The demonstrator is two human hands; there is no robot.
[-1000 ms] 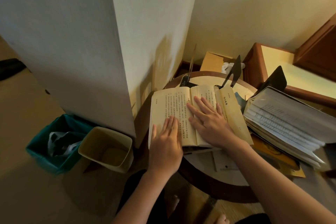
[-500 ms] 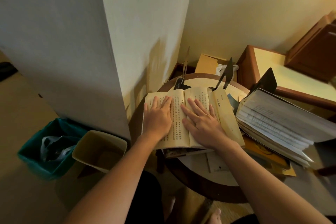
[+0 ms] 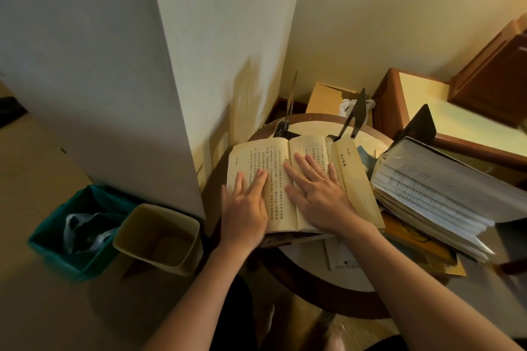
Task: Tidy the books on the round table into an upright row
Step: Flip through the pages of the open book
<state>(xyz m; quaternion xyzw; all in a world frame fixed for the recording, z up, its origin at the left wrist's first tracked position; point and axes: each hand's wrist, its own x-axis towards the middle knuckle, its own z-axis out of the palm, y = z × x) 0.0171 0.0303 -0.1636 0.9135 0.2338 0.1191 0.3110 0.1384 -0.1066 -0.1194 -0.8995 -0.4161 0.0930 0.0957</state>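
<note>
An open book [image 3: 273, 177] lies face up on the left part of the round tabletop [image 3: 308, 122], resting on other items whose edges show beneath it. Both hands lie flat on its pages with fingers spread, grasping nothing: the left hand [image 3: 245, 208] on the left page near the edge, the right hand [image 3: 316, 188] across the gutter and right page. Black metal bookends [image 3: 353, 117] stand upright at the back of the tabletop. A thick stack of papers and books [image 3: 439, 196] leans at the right, against another bookend.

Risks, as judged:
- The open book overhangs the tabletop's near left edge; closing it carelessly could send it sliding off toward the two bins [image 3: 119, 234] on the floor below.
- The leaning stack looks unsteady — a knock from the right forearm might spill it.
- Pages may crease if the book is shut under flat palms.

Limits of view: what lies under the open book cannot be identified; the stack's far end is cut off at the frame's right edge; its titles cannot be read — the print is too small.
</note>
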